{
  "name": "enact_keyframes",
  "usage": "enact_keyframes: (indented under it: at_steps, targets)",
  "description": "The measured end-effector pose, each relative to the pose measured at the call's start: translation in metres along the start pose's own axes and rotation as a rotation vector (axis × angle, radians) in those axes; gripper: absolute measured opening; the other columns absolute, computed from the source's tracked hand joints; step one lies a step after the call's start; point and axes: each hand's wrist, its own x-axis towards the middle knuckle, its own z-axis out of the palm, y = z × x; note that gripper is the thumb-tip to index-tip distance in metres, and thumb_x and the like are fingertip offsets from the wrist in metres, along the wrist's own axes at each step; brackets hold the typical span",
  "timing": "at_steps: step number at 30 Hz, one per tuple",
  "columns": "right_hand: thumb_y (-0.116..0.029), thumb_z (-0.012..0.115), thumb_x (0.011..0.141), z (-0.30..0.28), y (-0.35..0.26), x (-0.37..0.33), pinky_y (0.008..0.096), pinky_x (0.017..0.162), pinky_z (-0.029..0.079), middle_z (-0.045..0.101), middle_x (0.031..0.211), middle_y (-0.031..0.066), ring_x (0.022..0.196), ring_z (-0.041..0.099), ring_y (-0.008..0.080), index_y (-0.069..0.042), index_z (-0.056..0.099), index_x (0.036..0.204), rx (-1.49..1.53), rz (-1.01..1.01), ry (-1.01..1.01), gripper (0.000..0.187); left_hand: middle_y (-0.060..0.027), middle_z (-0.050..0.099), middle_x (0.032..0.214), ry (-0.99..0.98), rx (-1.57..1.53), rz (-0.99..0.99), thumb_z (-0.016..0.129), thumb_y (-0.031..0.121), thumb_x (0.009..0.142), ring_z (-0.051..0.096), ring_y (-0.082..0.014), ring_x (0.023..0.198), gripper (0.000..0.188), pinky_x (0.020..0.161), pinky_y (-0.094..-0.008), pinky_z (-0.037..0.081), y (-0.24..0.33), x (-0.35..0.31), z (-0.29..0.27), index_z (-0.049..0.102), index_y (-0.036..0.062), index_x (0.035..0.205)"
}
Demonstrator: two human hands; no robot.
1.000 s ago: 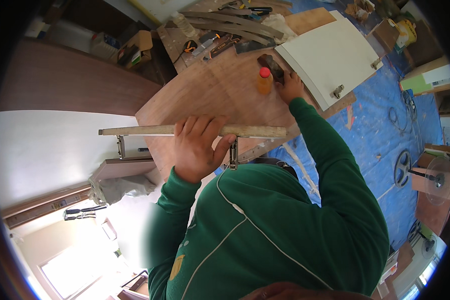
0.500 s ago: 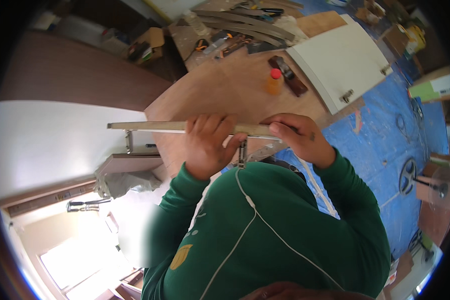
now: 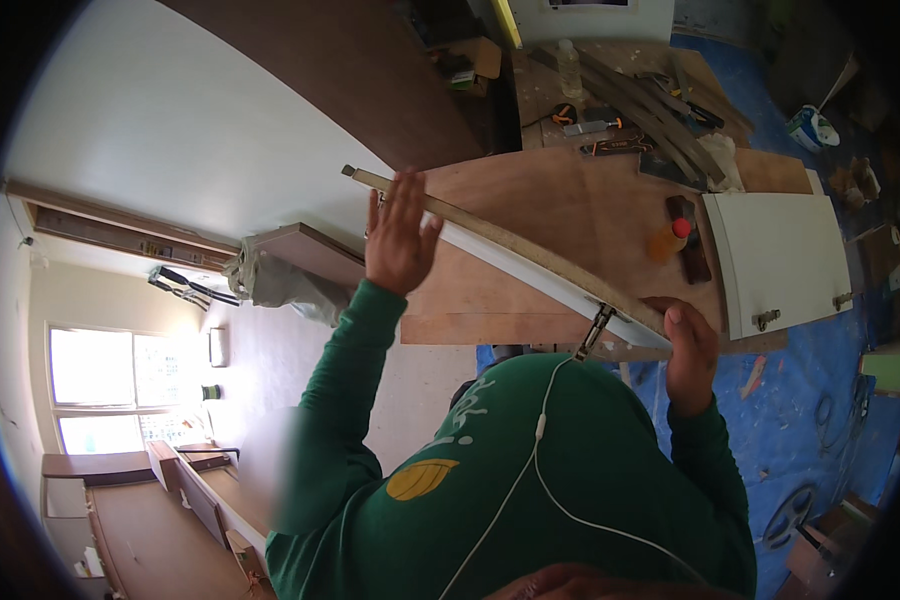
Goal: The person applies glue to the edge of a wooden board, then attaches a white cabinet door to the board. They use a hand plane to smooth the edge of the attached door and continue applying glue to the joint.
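A white cabinet door [image 3: 530, 265] stands on edge before my chest, its bare wood-coloured edge facing up. It slants from the far left down to the near right. A metal hinge [image 3: 596, 330] sticks out of its near face. My left hand [image 3: 402, 238] lies against the door close to its far left end, fingers stretched out. At the near right end, my right hand [image 3: 692, 352] grips the door's corner; some of its fingers are hidden behind the edge.
A wooden worktop [image 3: 530, 200] lies beyond the door. On it are a red-capped bottle [image 3: 670, 240], a dark wooden hand plane [image 3: 692, 262] and another white door [image 3: 775, 260] with hinges. Wood strips [image 3: 640, 105] and tools lie farther back. Blue sheeting [image 3: 740, 430] covers the right-hand floor.
The door has gone from nearly level to slanting, its right end now nearer me. My left hand has opened from its grip and slid toward the left end. My right hand has shifted to the right end.
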Motion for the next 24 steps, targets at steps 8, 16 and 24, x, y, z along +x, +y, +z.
enact_keyframes:
  at_steps: [8,16,24]
  targets:
    - [-0.024,0.052,0.108,0.003,0.005,0.0,0.0239,0.074,0.038,0.055,0.083,-0.0027,0.081,0.046,0.0072,0.006,0.074,0.113,0.08,-0.043,-0.006,0.036,-0.0163,0.037,0.169,-0.023,0.212,-0.312,0.033,0.051,0.112,0.024,-0.0343,0.161,0.067,0.13,-0.0578,0.013,-0.088,0.027,0.004,0.047,0.0046,0.158]
    - [-0.024,0.057,0.107,-0.015,-0.023,0.018,0.029,0.089,0.048,0.072,0.1,0.0093,0.099,0.063,0.0139,0.005,0.072,0.114,-0.019,-0.047,-0.283,0.034,-0.0173,0.043,0.165,-0.065,0.047,-0.132,0.039,0.044,0.112,0.031,-0.0356,0.158,0.058,0.129,-0.0572,0.016,-0.049,0.027,-0.004,0.056,0.0054,0.151]
    - [-0.026,0.065,0.105,-0.046,-0.036,0.125,0.0293,0.069,0.05,0.066,0.08,0.0039,0.069,0.061,0.0126,0.0,0.068,0.098,-0.378,0.01,-0.145,0.027,-0.0155,0.059,0.149,-0.088,-0.191,0.237,0.068,0.047,0.095,0.049,-0.0364,0.143,0.057,0.123,-0.0551,0.027,0.051,0.021,-0.014,0.066,0.0078,0.137]
